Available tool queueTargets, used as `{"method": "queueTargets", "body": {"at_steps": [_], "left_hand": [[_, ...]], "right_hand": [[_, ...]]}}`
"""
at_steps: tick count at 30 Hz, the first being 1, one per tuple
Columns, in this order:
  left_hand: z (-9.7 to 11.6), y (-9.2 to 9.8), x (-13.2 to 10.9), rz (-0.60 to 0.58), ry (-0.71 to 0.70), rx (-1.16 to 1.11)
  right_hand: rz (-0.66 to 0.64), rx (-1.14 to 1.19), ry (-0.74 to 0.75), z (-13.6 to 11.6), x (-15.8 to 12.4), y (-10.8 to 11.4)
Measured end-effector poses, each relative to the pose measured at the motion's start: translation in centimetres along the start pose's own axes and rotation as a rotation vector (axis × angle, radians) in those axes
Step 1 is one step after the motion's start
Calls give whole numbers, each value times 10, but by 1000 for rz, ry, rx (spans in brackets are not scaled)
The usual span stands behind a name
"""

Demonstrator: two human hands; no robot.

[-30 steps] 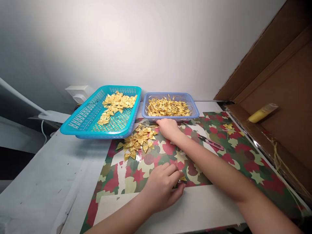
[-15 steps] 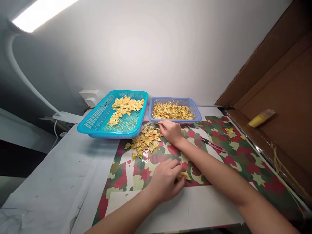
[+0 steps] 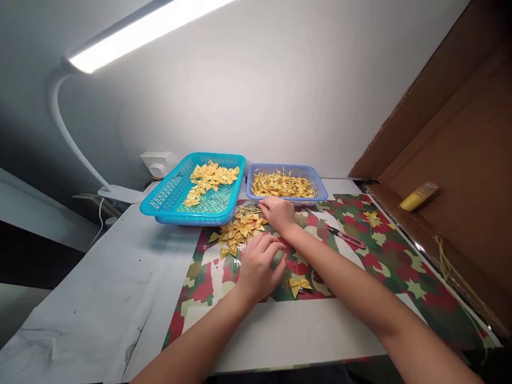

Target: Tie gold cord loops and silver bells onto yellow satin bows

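Observation:
My left hand [image 3: 259, 265] hovers over the red and green patterned mat [image 3: 384, 266] with loosely spread fingers and nothing in them. A single yellow ribbon bow [image 3: 299, 284] lies on the mat just to its right. My right hand [image 3: 279, 212] reaches forward to the front edge of the lilac basket [image 3: 321, 191], which is full of gold bows. Its fingertips are pinched on something thin that I cannot make out. A loose pile of yellow bows [image 3: 238, 230] lies beside that hand. The teal basket [image 3: 168, 198] holds more yellow bows.
Pink-handled snips [image 3: 346, 238] lie on the mat right of my right forearm, with a small bow [image 3: 372, 215] beyond them. A cardboard wall [image 3: 460, 160] with a yellow tube [image 3: 418, 196] closes the right side. A desk lamp [image 3: 140, 32] arches from the left, and a wall socket [image 3: 158, 162] sits behind the teal basket.
My left hand let go of the single bow and moved up and left toward the pile. My right hand stayed near the lilac basket. The view tilted up, showing the lamp.

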State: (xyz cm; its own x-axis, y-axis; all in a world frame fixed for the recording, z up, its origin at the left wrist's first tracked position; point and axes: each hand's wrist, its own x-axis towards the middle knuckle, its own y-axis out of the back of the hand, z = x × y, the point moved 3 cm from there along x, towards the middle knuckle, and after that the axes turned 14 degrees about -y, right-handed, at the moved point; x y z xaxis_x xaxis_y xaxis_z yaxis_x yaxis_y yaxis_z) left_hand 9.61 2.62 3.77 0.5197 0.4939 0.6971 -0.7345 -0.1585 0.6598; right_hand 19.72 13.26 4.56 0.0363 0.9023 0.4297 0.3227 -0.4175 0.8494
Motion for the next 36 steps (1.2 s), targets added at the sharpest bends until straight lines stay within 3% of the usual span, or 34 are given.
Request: {"method": "queueTargets", "body": {"at_steps": [4, 8, 11, 16, 23, 31, 36], "left_hand": [[-2, 2, -3, 69, 6, 110], [-3, 17, -1, 228, 53, 463], [-9, 21, 2, 112, 150, 596], [-18, 18, 5, -57, 107, 612], [-20, 11, 7, -153, 2, 497], [-27, 8, 7, -218, 19, 297], [-28, 7, 4, -163, 104, 115]], "right_hand": [[41, -27, 42, 0, -7, 12], [15, -70, 240, -7, -30, 33], [-2, -103, 349, -12, -47, 40], [26, -140, 382, -8, -66, 39], [60, -149, 307, 16, -74, 41], [68, -107, 71, 66, -69, 53], [59, 32, -99, 78, -68, 62]]}}
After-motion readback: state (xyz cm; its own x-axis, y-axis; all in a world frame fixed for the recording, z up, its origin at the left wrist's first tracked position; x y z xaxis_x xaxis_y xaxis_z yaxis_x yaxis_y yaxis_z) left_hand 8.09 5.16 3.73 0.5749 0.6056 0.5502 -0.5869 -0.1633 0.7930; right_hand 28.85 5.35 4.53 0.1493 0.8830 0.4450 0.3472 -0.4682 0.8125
